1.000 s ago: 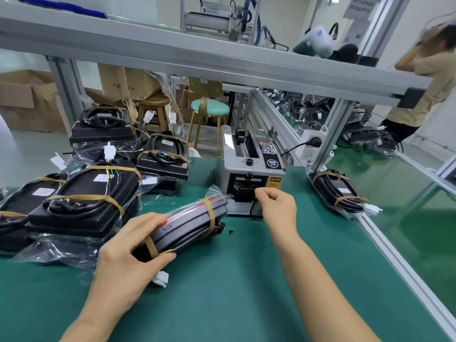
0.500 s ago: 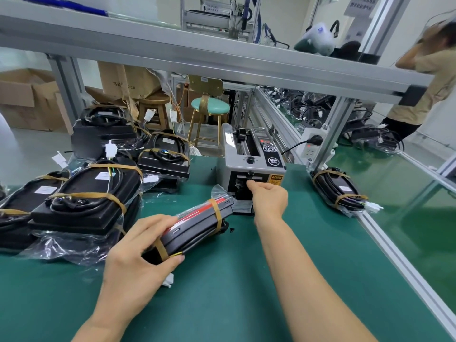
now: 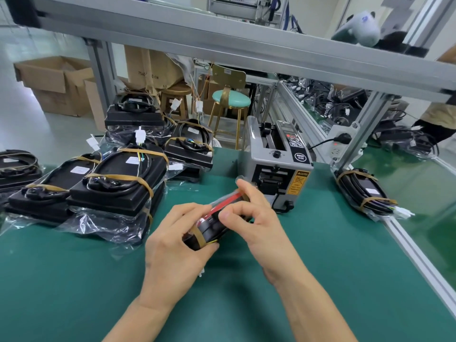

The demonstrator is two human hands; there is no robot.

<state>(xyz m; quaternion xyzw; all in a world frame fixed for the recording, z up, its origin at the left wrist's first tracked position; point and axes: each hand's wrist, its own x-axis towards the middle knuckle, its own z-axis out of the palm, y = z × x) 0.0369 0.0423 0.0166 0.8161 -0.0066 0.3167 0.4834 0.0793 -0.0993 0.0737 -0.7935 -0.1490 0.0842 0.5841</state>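
A black bagged unit (image 3: 217, 218) with a red stripe and tan tape bands is held tilted above the green mat (image 3: 74, 280). My left hand (image 3: 172, 245) grips its near end from below. My right hand (image 3: 256, 218) is at its far end, fingers curled over the top of the bag; whether a piece of tape is between the fingertips I cannot tell. The grey tape dispenser (image 3: 278, 164) stands just behind the unit.
Several bagged black units (image 3: 116, 183) with coiled cables are stacked on the left. Another bundled unit (image 3: 362, 193) lies at the right by the aluminium rail (image 3: 419, 255). A metal frame beam (image 3: 222, 43) crosses overhead. Stools and cartons stand beyond the table.
My right hand has come back from the tape dispenser's outlet to the far end of the unit. My left hand has kept hold of the unit and lifted it slightly.
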